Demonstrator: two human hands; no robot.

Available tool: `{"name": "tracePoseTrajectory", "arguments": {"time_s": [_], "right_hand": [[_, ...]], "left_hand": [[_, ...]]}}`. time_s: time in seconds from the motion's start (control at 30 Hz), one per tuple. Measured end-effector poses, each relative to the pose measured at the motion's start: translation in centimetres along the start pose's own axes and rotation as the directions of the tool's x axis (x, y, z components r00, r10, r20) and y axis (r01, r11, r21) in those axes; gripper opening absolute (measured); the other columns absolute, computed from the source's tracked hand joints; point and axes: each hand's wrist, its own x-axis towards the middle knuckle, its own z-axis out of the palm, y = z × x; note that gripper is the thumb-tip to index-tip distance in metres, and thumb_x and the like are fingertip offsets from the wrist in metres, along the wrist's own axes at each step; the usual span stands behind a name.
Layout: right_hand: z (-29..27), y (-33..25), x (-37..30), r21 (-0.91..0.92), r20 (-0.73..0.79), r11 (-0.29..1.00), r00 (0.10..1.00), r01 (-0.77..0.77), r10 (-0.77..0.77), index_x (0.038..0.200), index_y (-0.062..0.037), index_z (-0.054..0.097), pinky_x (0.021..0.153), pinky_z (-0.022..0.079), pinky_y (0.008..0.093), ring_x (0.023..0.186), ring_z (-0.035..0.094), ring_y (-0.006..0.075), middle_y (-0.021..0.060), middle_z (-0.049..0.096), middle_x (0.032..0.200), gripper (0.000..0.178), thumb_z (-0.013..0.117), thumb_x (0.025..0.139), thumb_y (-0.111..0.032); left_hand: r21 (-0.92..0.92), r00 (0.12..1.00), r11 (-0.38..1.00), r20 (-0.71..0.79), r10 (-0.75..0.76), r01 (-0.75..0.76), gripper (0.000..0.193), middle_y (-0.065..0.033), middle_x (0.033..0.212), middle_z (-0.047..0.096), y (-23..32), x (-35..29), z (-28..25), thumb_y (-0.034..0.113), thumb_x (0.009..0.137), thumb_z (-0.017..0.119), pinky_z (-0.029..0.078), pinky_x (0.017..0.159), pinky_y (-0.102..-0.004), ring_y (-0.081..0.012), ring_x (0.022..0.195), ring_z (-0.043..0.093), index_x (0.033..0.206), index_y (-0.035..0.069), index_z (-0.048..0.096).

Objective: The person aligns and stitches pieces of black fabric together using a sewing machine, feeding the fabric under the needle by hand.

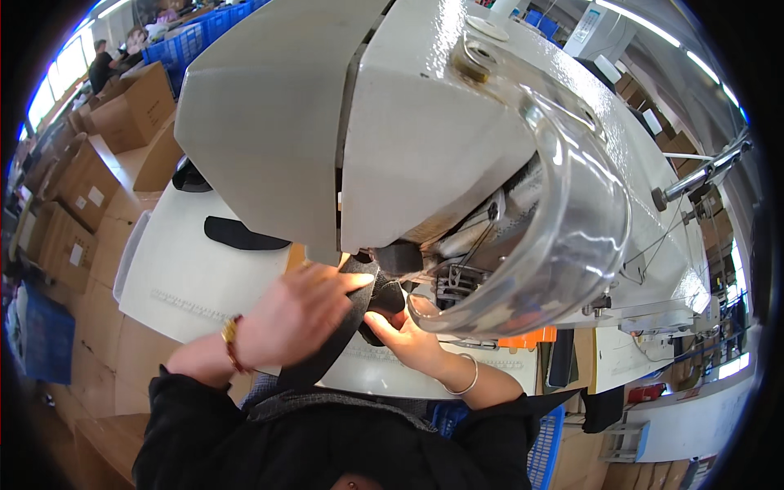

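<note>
A large white sewing machine (269, 122) fills the upper middle, and its lit working area lies below the head. There, a dark fabric piece (328, 347) runs from under the head down toward my lap. My left hand (302, 314), slightly blurred, grips this fabric along its left side, with a fingertip pressed near its upper end. My right hand (408, 339) pinches a curved black part of the work between thumb and fingers, close beside the machine's base. The machine hides the needle and some of my right fingertips.
A clear curved guard (584, 220) juts out at the machine's right. Another black cut piece (245, 234) lies on the white table (175, 261), left of the head. Cardboard boxes (135, 110) and blue crates (175, 55) stand at the left, where a person (104, 67) sits farther back.
</note>
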Motion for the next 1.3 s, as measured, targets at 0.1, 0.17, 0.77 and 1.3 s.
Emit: {"name": "tracePoseTrajectory", "arguments": {"time_s": [0.1, 0.17, 0.77, 1.3], "right_hand": [[-0.2, 0.3, -0.5, -0.034, -0.008, 0.999, 1.000, -0.030, 0.030, 0.122, -0.0024, 0.054, 0.071, 0.049, 0.0232, 0.084, 0.060, 0.0076, 0.0007, 0.064, 0.099, 0.033, 0.064, 0.093, -0.014], [-0.3, -2.3, -0.8, -0.064, -0.002, 0.986, 0.988, -0.153, 0.153, 0.107, 0.0002, 0.060, 0.061, 0.044, 0.0216, 0.072, 0.056, 0.0057, 0.0000, 0.063, 0.084, 0.028, 0.068, 0.091, -0.021], [-0.4, -2.5, -1.4, -0.062, 0.121, 0.976, 0.969, -0.210, 0.216, 0.076, -0.0056, 0.058, 0.053, 0.035, 0.0248, 0.062, 0.041, 0.0045, -0.0062, 0.047, 0.065, 0.041, 0.056, 0.098, -0.040], [0.4, 0.0, -2.2, -0.259, 0.122, 0.964, 0.992, 0.062, -0.031, 0.081, 0.0009, 0.049, 0.052, 0.038, 0.0314, 0.059, 0.040, 0.0107, 0.0053, 0.046, 0.060, 0.035, 0.057, 0.099, -0.028]], "left_hand": [[-0.274, 0.989, 0.962, 0.148, 0.025, 0.017, 0.055, -0.0124, 0.103, 0.058, -2.3, 0.5, -2.7, -0.006, 0.070, 0.059, 0.049, 0.086, -0.0358, -0.0358, 0.091, 0.058, 0.122, 0.011, 0.062], [-0.125, 0.958, 0.955, 0.060, 0.279, -0.271, 0.064, -0.0127, 0.109, 0.060, -3.1, 1.1, -3.0, -0.009, 0.063, 0.059, 0.049, 0.087, -0.0385, -0.0349, 0.095, 0.059, 0.124, 0.012, 0.062], [0.240, 0.772, 0.793, -0.198, 0.604, -0.560, 0.024, -0.0050, 0.101, 0.063, -2.1, 0.2, 0.0, 0.013, 0.066, 0.070, 0.052, 0.096, -0.0440, -0.0243, 0.103, 0.061, 0.089, 0.009, 0.068], [0.315, 0.768, 0.741, -0.055, 0.638, -0.593, 0.014, -0.0023, 0.092, 0.057, -1.1, 0.2, -1.5, 0.018, 0.070, 0.069, 0.053, 0.089, -0.0459, -0.0226, 0.101, 0.060, 0.077, 0.010, 0.060]]}}
